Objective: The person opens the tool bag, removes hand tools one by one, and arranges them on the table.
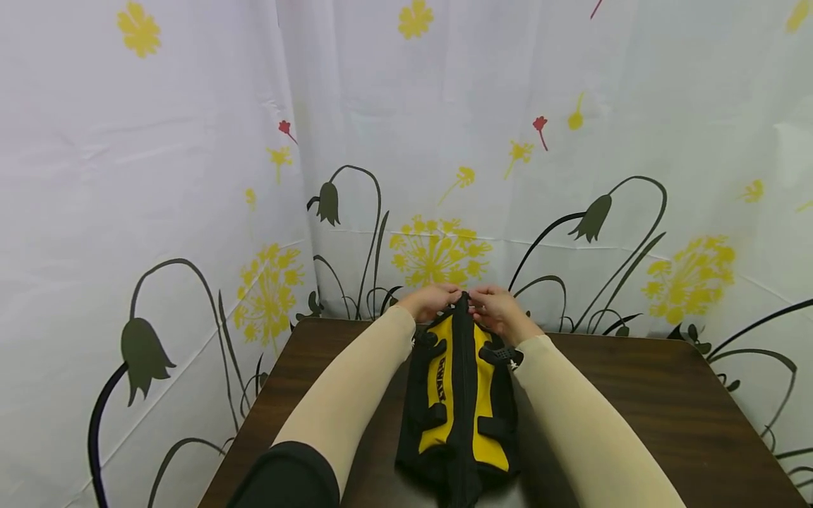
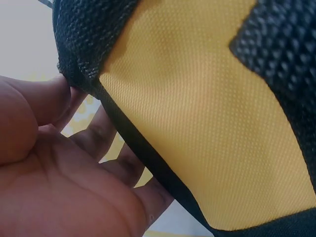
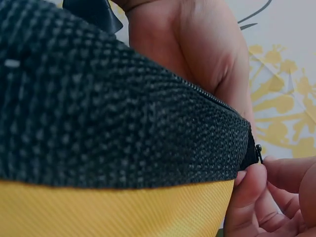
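Observation:
A black and yellow fabric tool bag (image 1: 466, 402) lies lengthwise on the table, its zipper running along the top. At the bag's far end, my left hand (image 1: 432, 300) pinches the black edge; the left wrist view shows the thumb against that corner and the other fingers behind the yellow panel (image 2: 197, 118). My right hand (image 1: 502, 314) is at the same end from the right. Its thumb and a finger pinch the small zipper pull (image 3: 259, 148) at the end of the zipper (image 3: 217, 101), which appears closed along the stretch in the right wrist view.
The dark wooden table (image 1: 635, 409) extends to both sides of the bag. Behind its far edge hangs a white curtain (image 1: 406, 127) printed with flowers. Black strap handles (image 1: 495, 427) lie on the bag's upper sides.

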Demonstrator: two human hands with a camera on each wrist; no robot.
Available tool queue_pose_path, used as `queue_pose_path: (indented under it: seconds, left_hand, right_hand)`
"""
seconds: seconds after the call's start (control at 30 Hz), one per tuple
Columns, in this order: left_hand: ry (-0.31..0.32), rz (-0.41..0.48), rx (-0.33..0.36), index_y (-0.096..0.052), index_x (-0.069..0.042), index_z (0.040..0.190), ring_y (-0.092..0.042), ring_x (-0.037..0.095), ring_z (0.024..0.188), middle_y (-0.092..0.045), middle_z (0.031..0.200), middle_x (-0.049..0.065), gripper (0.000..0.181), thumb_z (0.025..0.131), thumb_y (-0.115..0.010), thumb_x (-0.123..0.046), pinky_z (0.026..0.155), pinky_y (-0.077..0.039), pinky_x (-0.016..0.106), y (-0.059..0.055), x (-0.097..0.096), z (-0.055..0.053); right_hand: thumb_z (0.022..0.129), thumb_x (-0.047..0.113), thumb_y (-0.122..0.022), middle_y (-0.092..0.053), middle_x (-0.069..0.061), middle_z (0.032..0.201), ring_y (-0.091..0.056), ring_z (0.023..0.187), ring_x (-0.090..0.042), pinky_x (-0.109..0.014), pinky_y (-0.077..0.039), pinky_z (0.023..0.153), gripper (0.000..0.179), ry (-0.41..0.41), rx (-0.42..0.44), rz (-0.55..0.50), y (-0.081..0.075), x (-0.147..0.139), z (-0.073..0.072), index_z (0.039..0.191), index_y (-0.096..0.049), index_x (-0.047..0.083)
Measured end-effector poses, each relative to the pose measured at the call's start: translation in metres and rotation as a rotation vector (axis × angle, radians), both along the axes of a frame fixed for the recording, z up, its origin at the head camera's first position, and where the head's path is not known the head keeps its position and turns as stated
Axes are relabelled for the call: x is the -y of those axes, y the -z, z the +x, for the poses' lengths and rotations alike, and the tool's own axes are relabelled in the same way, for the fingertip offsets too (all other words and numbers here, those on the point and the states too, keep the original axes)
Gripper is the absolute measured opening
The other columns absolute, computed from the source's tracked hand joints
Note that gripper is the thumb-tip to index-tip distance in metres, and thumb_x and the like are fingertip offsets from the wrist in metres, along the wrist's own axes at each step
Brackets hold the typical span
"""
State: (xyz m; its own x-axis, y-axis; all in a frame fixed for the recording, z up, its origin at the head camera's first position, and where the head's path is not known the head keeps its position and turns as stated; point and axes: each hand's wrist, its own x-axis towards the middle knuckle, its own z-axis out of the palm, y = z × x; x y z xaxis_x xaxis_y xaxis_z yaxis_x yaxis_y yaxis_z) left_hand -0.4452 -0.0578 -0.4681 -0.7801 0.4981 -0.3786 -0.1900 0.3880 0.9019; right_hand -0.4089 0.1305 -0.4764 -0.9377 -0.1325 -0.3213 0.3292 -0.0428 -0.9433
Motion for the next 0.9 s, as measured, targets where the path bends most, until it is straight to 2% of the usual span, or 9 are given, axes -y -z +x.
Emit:
queue_pose_path:
  seconds: [0.23, 0.47, 0.6, 0.73, 0.9]
  left_hand:
    - [0.003, -0.002, 0.022, -0.057, -0.021, 0.133, -0.055, 0.029, 0.125, -0.056, 0.136, 0.006, 0.033, 0.111, -0.036, -0.034, 0.114, -0.037, 0.054, 0.0040, -0.0012, -0.0039]
    - [-0.007, 0.015, 0.032, -0.056, -0.019, 0.128, -0.057, 0.029, 0.120, -0.057, 0.129, 0.010, 0.030, 0.111, -0.036, -0.033, 0.107, -0.042, 0.047, 0.0059, -0.0029, -0.0080]
    - [0.003, 0.011, 0.040, -0.054, -0.018, 0.124, -0.056, 0.028, 0.121, -0.056, 0.127, 0.009, 0.028, 0.112, -0.034, -0.033, 0.105, -0.043, 0.045, 0.0059, -0.0034, -0.0083]
    - [0.009, 0.010, 0.048, -0.052, -0.016, 0.127, -0.052, 0.030, 0.129, -0.053, 0.134, 0.012, 0.030, 0.112, -0.032, -0.032, 0.107, -0.041, 0.045, 0.0052, -0.0051, -0.0077]
    - [0.007, 0.007, 0.052, -0.046, -0.015, 0.140, -0.039, 0.031, 0.145, -0.043, 0.152, 0.012, 0.035, 0.112, -0.033, -0.032, 0.116, -0.036, 0.048, 0.0026, -0.0070, -0.0061]
  right_hand:
    - [0.105, 0.016, -0.056, -0.064, -0.002, 0.092, -0.063, 0.077, -0.012, -0.018, -0.052, 0.064, 0.029, -0.005, 0.017, -0.079, 0.0031, 0.0018, -0.0023, 0.130, -0.056, 0.001]
    - [0.104, 0.014, -0.057, -0.069, 0.000, 0.094, -0.068, 0.083, -0.007, -0.013, -0.055, 0.071, 0.040, 0.015, 0.064, -0.194, 0.0015, -0.0014, -0.0027, 0.140, -0.053, -0.003]
    - [0.103, 0.013, -0.058, -0.069, -0.001, 0.096, -0.068, 0.085, -0.007, -0.014, -0.056, 0.074, 0.042, 0.007, 0.077, -0.212, 0.0021, -0.0024, -0.0031, 0.142, -0.051, -0.004]
    - [0.104, 0.013, -0.058, -0.070, -0.001, 0.094, -0.068, 0.081, -0.006, -0.013, -0.056, 0.072, 0.042, 0.000, 0.064, -0.204, 0.0021, -0.0038, -0.0018, 0.141, -0.050, -0.005]
    - [0.104, 0.010, -0.057, -0.072, 0.000, 0.089, -0.068, 0.077, -0.005, -0.014, -0.056, 0.070, 0.038, -0.020, 0.039, -0.218, 0.0011, -0.0069, 0.0005, 0.137, -0.052, -0.007]
